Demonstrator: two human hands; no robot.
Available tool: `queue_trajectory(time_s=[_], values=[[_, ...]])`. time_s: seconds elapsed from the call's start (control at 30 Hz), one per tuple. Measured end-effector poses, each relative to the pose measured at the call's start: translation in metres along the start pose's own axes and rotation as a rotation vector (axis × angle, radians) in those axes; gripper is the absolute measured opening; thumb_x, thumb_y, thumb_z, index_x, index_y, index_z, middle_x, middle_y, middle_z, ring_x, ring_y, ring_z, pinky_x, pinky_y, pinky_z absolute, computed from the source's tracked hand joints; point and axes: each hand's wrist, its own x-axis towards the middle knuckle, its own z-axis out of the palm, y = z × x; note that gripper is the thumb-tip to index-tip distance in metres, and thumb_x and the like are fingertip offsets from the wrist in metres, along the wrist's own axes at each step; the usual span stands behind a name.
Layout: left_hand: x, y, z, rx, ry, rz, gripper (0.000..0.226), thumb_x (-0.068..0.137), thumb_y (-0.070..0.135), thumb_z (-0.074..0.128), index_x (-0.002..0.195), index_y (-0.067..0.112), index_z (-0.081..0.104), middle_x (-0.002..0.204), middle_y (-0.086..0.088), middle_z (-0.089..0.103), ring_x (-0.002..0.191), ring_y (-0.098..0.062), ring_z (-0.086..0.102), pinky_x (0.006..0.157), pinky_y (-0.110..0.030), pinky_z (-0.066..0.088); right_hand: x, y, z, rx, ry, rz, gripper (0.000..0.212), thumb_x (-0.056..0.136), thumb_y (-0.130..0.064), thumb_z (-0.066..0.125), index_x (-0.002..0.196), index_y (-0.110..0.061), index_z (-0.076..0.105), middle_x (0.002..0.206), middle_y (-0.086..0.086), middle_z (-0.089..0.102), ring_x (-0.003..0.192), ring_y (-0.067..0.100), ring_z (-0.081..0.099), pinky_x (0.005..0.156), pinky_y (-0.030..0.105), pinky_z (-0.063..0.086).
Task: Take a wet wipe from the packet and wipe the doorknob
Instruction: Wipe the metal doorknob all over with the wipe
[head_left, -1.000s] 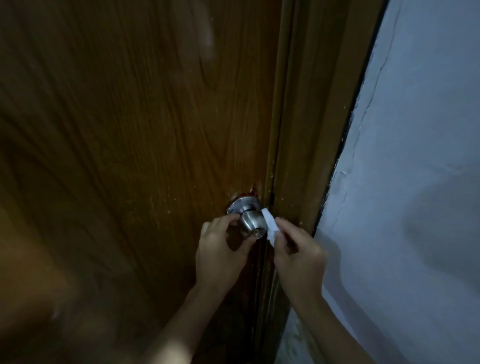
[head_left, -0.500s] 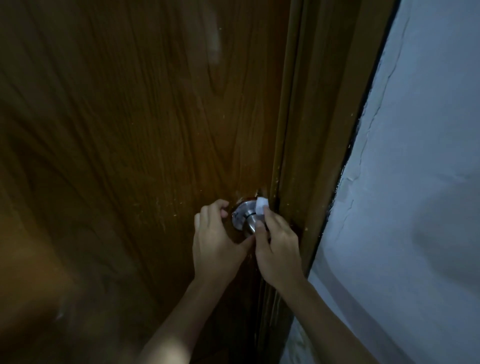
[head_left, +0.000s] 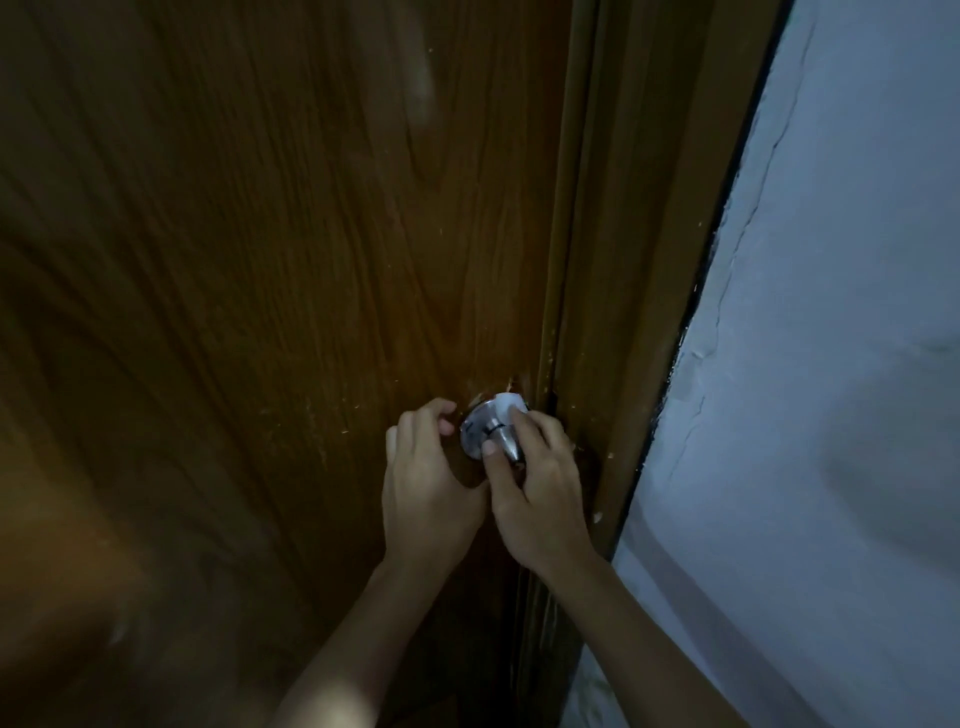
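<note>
Right hand (head_left: 540, 493) pinching soft, thin wet wipe (head_left: 506, 402) onto shiny, slippery doorknob (head_left: 493, 436). Left hand (head_left: 426, 478) curled beside, holding nothing. Best held by pressing flat.

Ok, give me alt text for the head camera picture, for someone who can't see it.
A person's right hand presses a white wet wipe onto the top of a silver doorknob on a dark wooden door. The left hand rests on the door just left of the knob. A pale cracked wall stands to the right.
</note>
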Motion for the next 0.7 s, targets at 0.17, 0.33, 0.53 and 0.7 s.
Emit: queue_trajectory(time_s=[0.17,0.33,0.53,0.7], values=[[-0.0013,-0.0006,0.0008,-0.010,-0.009,0.004,0.054,0.074,0.030,0.070,0.121,0.016,0.046,0.101,0.012,0.043,0.094,-0.002,0.037,0.065,-0.011,0.032,-0.0009,-0.0031,0.0006,-0.005,0.003,0.039,0.061,0.088,-0.052,0.039,0.138,-0.016,0.036,0.127,0.003,0.041,0.107,0.007,0.038,0.081,0.015,0.031],[-0.0008,0.0012,0.0011,-0.017,-0.010,0.008,0.057,0.072,0.030,0.071,0.121,0.015,0.047,0.101,0.010,0.045,0.096,-0.006,0.040,0.067,-0.010,0.032,0.0017,-0.0011,-0.0043,0.020,-0.023,0.062,0.055,0.094,-0.042,0.040,0.142,-0.017,0.031,0.136,0.003,0.036,0.109,0.004,0.033,0.076,0.006,0.029],[0.0004,-0.0008,-0.0004,-0.021,-0.022,0.013,0.055,0.076,0.028,0.070,0.123,0.015,0.046,0.103,0.010,0.044,0.094,-0.003,0.037,0.066,-0.010,0.032,0.0021,-0.0048,-0.0020,0.000,-0.044,-0.022,0.064,0.088,-0.053,0.032,0.143,-0.020,0.029,0.137,0.003,0.031,0.112,0.007,0.036,0.085,0.013,0.037],[0.0014,-0.0005,0.0010,-0.040,-0.021,-0.002,0.055,0.075,0.026,0.069,0.123,0.017,0.045,0.104,0.011,0.045,0.099,-0.005,0.039,0.066,-0.011,0.033,-0.0018,-0.0053,0.0016,-0.003,-0.005,-0.008,0.062,0.087,-0.045,0.031,0.142,-0.017,0.031,0.142,0.002,0.033,0.109,-0.004,0.029,0.076,-0.003,0.026]])
